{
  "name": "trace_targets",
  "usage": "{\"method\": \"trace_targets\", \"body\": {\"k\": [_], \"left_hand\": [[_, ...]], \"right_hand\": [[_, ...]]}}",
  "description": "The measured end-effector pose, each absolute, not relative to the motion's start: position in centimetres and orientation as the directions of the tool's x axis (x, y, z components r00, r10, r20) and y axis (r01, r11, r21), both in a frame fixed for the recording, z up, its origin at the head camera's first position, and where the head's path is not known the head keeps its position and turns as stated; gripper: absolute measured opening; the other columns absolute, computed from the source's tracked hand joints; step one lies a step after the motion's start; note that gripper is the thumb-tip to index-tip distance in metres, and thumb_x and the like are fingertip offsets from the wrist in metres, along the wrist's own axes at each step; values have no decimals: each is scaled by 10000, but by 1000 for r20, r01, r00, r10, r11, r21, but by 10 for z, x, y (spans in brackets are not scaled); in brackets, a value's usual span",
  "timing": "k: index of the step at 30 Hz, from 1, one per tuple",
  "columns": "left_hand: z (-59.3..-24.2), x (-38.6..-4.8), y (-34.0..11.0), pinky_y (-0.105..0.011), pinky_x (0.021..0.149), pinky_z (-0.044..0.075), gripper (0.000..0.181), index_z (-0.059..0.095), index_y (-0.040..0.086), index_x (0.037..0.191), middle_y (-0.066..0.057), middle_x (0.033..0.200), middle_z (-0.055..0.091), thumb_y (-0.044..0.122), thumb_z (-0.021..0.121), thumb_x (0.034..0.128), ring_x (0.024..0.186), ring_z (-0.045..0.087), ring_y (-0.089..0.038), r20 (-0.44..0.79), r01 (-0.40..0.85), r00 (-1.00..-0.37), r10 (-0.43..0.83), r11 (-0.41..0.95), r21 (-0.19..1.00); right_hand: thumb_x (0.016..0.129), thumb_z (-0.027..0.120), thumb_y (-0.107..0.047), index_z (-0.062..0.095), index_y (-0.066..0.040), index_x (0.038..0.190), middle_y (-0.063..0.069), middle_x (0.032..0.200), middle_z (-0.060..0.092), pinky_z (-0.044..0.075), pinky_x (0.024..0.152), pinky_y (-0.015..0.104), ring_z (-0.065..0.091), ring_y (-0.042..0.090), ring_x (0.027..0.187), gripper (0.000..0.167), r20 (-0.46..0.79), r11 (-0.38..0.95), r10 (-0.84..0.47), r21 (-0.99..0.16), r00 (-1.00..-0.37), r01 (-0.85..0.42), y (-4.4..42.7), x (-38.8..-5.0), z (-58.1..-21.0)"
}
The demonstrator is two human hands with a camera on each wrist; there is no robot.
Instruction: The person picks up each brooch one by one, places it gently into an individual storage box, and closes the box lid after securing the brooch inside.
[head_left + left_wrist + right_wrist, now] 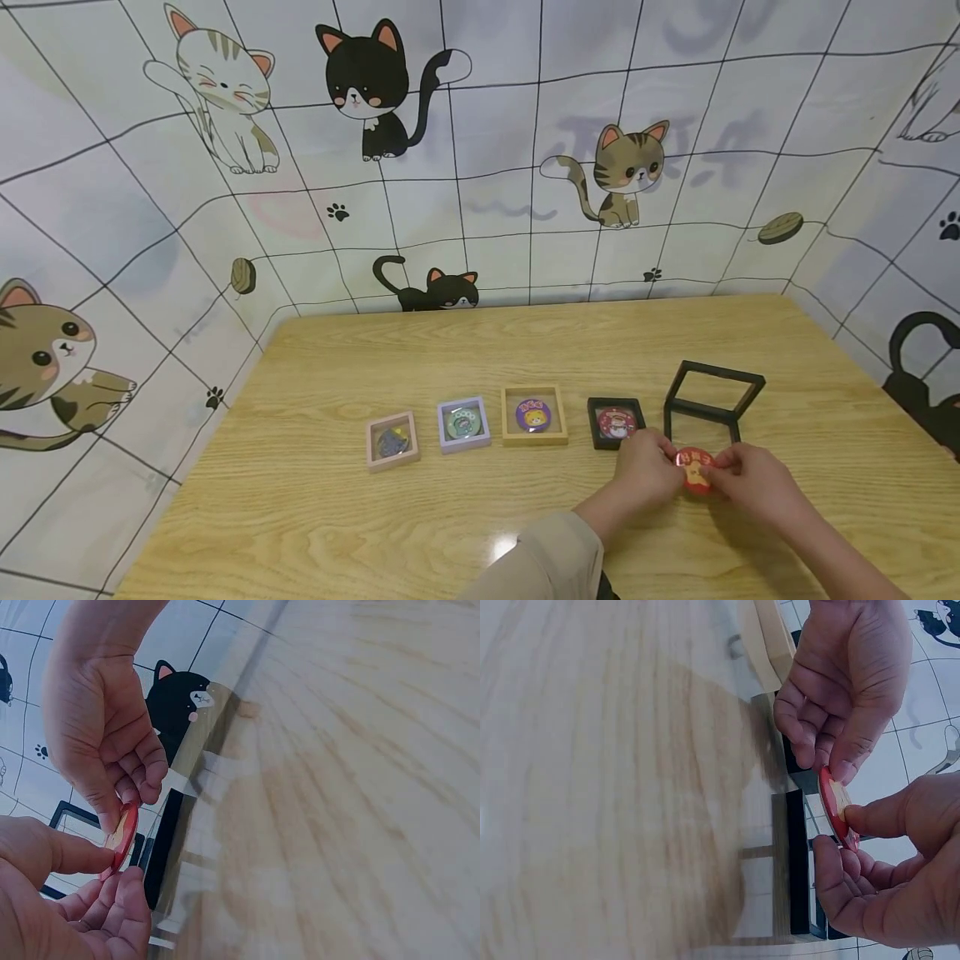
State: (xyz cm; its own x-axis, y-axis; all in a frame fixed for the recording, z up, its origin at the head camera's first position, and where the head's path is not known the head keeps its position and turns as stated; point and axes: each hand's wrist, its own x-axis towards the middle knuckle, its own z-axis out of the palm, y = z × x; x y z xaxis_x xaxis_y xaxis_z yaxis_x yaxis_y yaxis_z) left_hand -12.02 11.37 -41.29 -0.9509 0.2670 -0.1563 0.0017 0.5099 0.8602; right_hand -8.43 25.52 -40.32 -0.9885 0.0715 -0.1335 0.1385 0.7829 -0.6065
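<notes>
Between my two hands is a round red badge (695,470) with a yellow figure, held above the table. My left hand (648,467) pinches its left edge, and my right hand (753,482) pinches its right edge. The left wrist view shows the badge (122,838) tilted nearly edge-on, with thumbs on its face and fingers behind. Just beyond the hands, an unfolded black display frame (701,410) stands on the table, one half raised. To the left, partly behind my left hand, lies a black frame (596,425) holding a dark red badge (617,422).
Further left along the wooden table (337,533) lie a light wood frame (562,417) with a purple badge, a lilac frame (442,429) with a green badge, and a pinkish frame (371,446) with a grey-blue item. A cat-printed curtain (495,208) surrounds the table's back and sides.
</notes>
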Motion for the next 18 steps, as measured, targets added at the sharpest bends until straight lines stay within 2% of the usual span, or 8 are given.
{"method": "trace_targets", "body": {"k": [6,12,18], "left_hand": [[-409,-123,117,-196,432,337,182,566,78,737,41,579,458,-42,660,637,485,401,-67,-164,-32,-958,234,481,876],[-405,-124,120,-208,415,317,188,570,84,765,33,594,451,-37,652,645,469,389,-84,-176,-51,-961,212,491,870],[-403,-126,127,-222,449,340,192,576,107,757,42,644,471,-13,671,642,529,405,-99,-183,-57,-965,189,529,847]], "right_hand": [[852,577,-114,514,132,878,60,692,575,441,502,257,536,146,595,255,-161,761,75,-628,-984,161,256,-90,-399],[857,560,-92,497,143,877,72,699,578,484,525,266,561,148,611,244,-202,725,87,-659,-976,201,257,-93,-397],[871,544,-75,486,156,873,88,706,593,502,545,292,584,171,616,239,-215,702,87,-679,-973,213,263,-97,-398]]}}
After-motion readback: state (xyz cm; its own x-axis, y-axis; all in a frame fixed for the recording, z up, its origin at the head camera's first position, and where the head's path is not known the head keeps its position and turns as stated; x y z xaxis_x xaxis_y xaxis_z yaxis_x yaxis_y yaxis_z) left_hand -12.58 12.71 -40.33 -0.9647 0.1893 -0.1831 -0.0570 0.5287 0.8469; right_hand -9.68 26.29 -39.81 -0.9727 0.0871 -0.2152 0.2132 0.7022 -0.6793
